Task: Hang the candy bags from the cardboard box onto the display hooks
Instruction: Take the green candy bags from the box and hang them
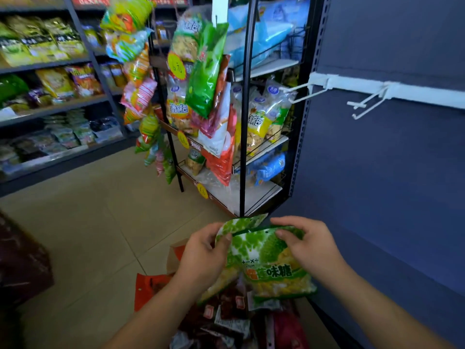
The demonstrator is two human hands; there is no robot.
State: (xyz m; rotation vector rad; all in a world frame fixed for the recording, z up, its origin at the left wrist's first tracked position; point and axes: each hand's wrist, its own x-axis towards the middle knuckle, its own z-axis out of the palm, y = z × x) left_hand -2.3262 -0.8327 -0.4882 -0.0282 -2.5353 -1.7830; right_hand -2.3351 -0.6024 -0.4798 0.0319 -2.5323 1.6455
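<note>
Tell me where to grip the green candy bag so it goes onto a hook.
Grip the green candy bag by its top corners, one from each side, as the left hand and right hand do now. That leaves the hang hole near the flat top edge clear for the white hooks.

1. A beige tiled floor carries everything in the aisle.
2. A black wire rack stands on it, its white tiers loaded with snack bags.
3. A long dark shelving unit stands on the floor at left, its boards packed with packets.
4. At the bottom, an open cardboard box holds red and dark candy packets.
5. A dark blue panel rises at right, bearing a white rail with empty display hooks.
</note>
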